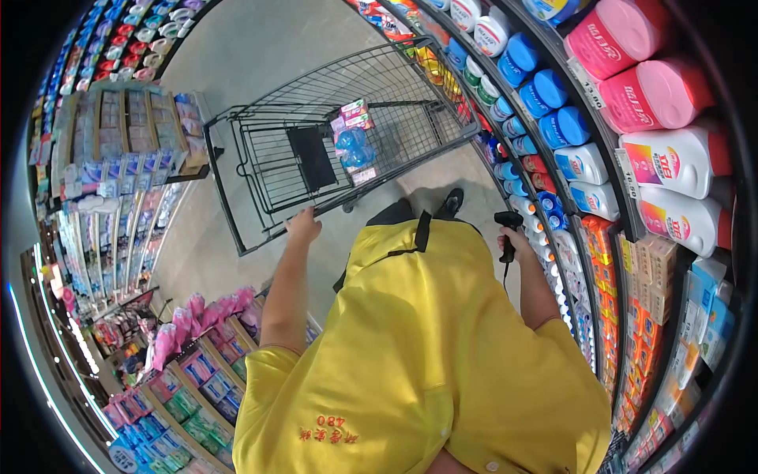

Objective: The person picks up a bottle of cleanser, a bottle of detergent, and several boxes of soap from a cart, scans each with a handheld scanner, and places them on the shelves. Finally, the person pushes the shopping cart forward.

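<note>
My left hand (303, 226) is closed on the handle edge of a black wire shopping cart (272, 207). Inside the cart lie blue-capped round items (354, 148) and pink and white boxes (354, 115), beside a black panel (311, 158). On the other side, my right hand (515, 242) is wrapped round a black handheld scanner (507, 229) with a cord hanging down, close to the shelf of bottles.
Shelves on the right hold blue bottles (562, 126), pink bottles (624, 35) and white bottles with red caps (667, 162). At left stands a display of packages (126, 126). Lower left are shelves of small packs (166, 387). Grey floor (229, 47) surrounds the cart.
</note>
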Demonstrator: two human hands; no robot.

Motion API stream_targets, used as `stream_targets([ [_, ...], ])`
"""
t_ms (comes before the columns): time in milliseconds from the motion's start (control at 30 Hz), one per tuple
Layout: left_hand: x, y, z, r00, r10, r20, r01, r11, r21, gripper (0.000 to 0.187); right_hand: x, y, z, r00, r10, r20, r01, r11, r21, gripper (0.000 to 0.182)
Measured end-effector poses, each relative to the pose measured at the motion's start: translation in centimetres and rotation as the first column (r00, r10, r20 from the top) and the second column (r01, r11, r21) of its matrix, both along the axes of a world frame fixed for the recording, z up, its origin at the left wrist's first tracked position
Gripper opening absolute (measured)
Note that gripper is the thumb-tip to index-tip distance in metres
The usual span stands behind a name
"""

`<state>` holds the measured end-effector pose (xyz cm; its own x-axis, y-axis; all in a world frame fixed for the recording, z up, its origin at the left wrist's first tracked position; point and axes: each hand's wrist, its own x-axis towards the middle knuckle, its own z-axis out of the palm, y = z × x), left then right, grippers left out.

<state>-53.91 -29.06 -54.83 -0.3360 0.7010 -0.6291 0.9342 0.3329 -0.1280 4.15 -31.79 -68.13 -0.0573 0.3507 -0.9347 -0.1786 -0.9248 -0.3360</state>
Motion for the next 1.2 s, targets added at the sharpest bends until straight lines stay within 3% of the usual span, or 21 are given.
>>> stream_targets([
  [33, 0.2, 0.6, -0.6, 0.996, -0.058, -0.068, 0.056, 0.998, -0.031, 0.046, -0.1, -0.2, 0.1, 1.0, 0.008, 0.008, -0.008, 1.0, 0.0, 0.025],
  [100, 0.2, 2.1, -1.8, 0.999, -0.032, 0.038, 0.034, 0.997, -0.071, 0.044, -0.7, -0.7, 0.4, 0.999, -0.009, 0.037, 0.01, 1.0, -0.009, 0.023],
  [233, -0.6, 2.1, -3.8, 0.981, -0.032, 0.189, 0.005, 0.99, 0.14, 0.032, -2.6, -2.2, 2.9, 0.995, 0.026, 0.092, -0.038, 0.992, 0.123, 0.022],
  [300, -0.8, 2.2, -4.1, 0.986, 0.018, 0.168, -0.039, 0.992, 0.123, 0.037, -3.9, -3.6, 4.1, 0.99, 0.079, 0.115, -0.094, 0.986, 0.135, 0.022],
  [400, -1.5, 3.0, -5.5, 0.978, -0.123, 0.168, 0.131, 0.991, -0.037, 0.04, -5.6, -6.0, 5.1, 0.962, 0.178, 0.205, -0.2, 0.976, 0.089, 0.021],
  [533, -2.8, 3.5, -7.4, 0.937, -0.208, 0.28, 0.216, 0.976, 0.003, 0.034, -6.5, -9.0, 5.5, 0.848, 0.401, 0.346, -0.427, 0.904, -0.003, 0.024],
  [633, -2.5, 3.7, -7.2, 0.922, -0.249, 0.295, 0.273, 0.961, -0.042, 0.032, -6.7, -10.9, 5.7, 0.826, 0.425, 0.37, -0.458, 0.889, 0.0, 0.025],
  [733, -2.3, 3.3, -7.5, 0.884, -0.361, 0.299, 0.373, 0.928, 0.017, 0.031, -6.7, -12.6, 5.3, 0.824, 0.379, 0.422, -0.434, 0.9, 0.038, 0.024],
  [900, -1.3, 0.6, -6.8, 0.854, -0.374, 0.362, 0.378, 0.924, 0.062, 0.029, -7.2, -14.3, 5.1, 0.882, 0.259, 0.395, -0.319, 0.943, 0.095, 0.021],
  [967, -0.6, -0.8, -7.1, 0.846, -0.398, 0.354, 0.394, 0.915, 0.089, 0.027, -7.0, -14.3, 4.9, 0.936, 0.117, 0.333, -0.196, 0.957, 0.215, 0.02],
  [1133, 0.9, -5.0, -6.7, 0.854, -0.39, 0.344, 0.403, 0.914, 0.036, 0.028, -8.3, -10.1, 6.2, 0.956, -0.062, 0.287, -0.037, 0.945, 0.326, 0.017],
  [1200, 1.3, -7.0, -6.5, 0.863, -0.366, 0.347, 0.382, 0.924, 0.023, 0.028, -8.9, -7.6, 6.3, 0.97, -0.118, 0.211, 0.006, 0.885, 0.466, 0.016],
])
